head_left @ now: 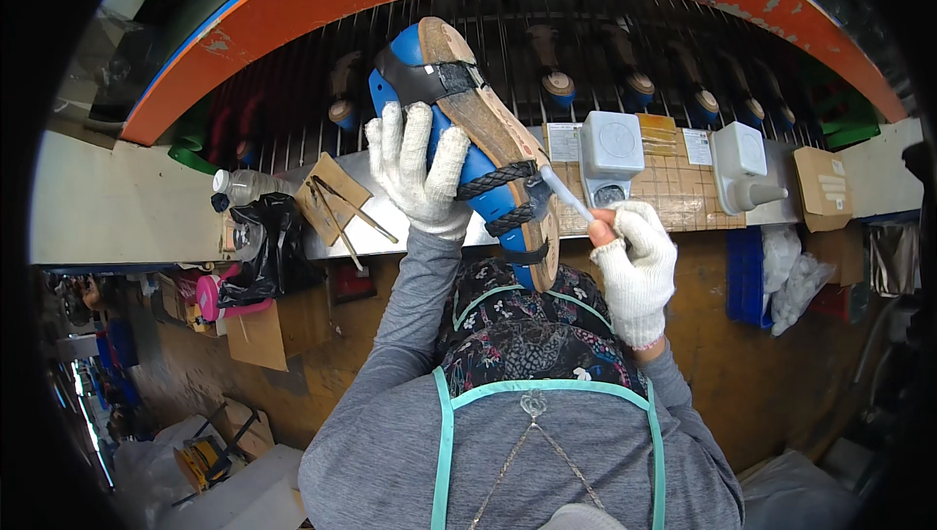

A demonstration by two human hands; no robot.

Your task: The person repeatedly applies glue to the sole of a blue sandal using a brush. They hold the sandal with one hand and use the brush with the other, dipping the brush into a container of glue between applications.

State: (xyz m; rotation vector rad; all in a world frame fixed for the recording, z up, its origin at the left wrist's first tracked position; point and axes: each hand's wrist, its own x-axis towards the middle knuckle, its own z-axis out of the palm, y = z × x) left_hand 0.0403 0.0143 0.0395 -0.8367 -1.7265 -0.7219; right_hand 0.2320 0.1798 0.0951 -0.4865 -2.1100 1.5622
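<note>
Head view shows me the left hand's [420, 174] grip wrapped round a strapped sandal [473, 118] on its blue last [475, 163]. The right hand's [636, 281] grip pinches a slim pale tool [568, 196] at the sole's edge.

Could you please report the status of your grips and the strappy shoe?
Left grip: gloved, holding strappy shoe on blue last. Right grip: pinching slim pale tool, tip at sole edge. Nothing visibly blocking the tool.
</note>
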